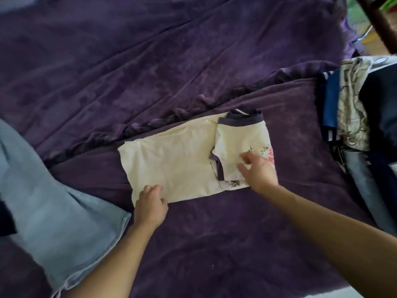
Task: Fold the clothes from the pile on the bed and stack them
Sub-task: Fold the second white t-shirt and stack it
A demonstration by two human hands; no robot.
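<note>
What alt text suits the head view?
A cream T-shirt lies partly folded on a purple blanket, left hand at its near corner, right hand over the sleeve. Light blue garment at left, clothes pile at right.

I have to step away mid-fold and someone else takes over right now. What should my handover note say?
Hands: the left hand has its fingers curled on the shirt's near-left corner. The right hand is open, fingers loose over the collar end.
Things: the shirt lies flat on the blanket. The pile sits unfolded at the right. A blue garment lies at the left; I cannot tell whether it is folded.
Done: the shirt's sides and sleeves are folded in to a long strip.
Left: fold the shirt across, stack it, then work through the pile.
</note>
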